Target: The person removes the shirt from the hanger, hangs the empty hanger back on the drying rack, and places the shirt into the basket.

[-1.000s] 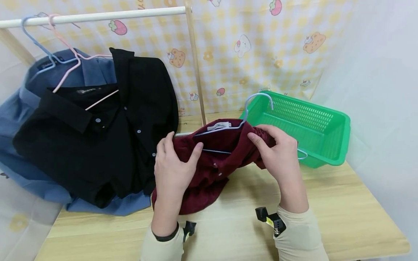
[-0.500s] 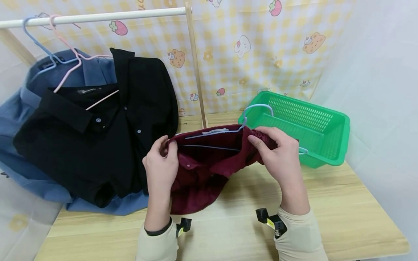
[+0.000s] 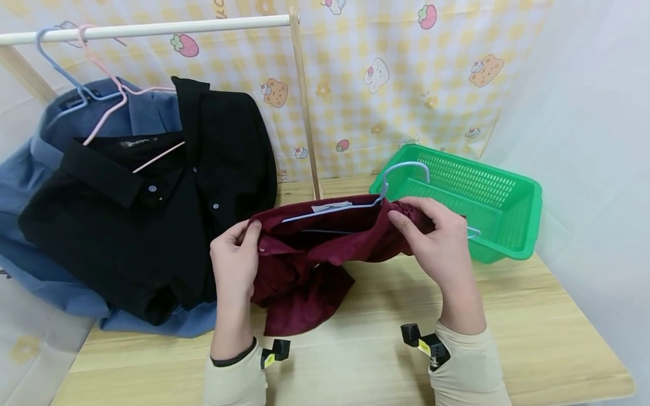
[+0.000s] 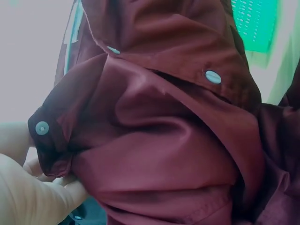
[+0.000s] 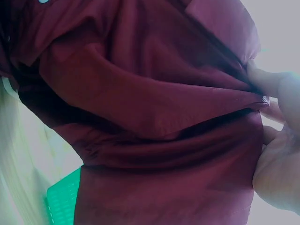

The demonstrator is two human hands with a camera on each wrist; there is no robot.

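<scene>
A dark red button shirt is stretched between my two hands above the table. My left hand pinches the shirt's left edge between thumb and fingers; in the left wrist view a white button shows close to those fingers. My right hand pinches gathered cloth at the other shoulder. A pale blue hanger lies inside the collar, its hook pointing up and right. One hanger end pokes out past my right hand, while the other lies within the neck opening. A white label shows inside the collar.
On the left, a rack with a white bar bears a black shirt on a pink hanger and a blue shirt on a blue one. Behind my right hand stands a green basket on the wooden table.
My left hand has shifted left and taken a pinch on the shirt's edge, drawing the neck opening wider. The right hand has stayed nearly in place.
</scene>
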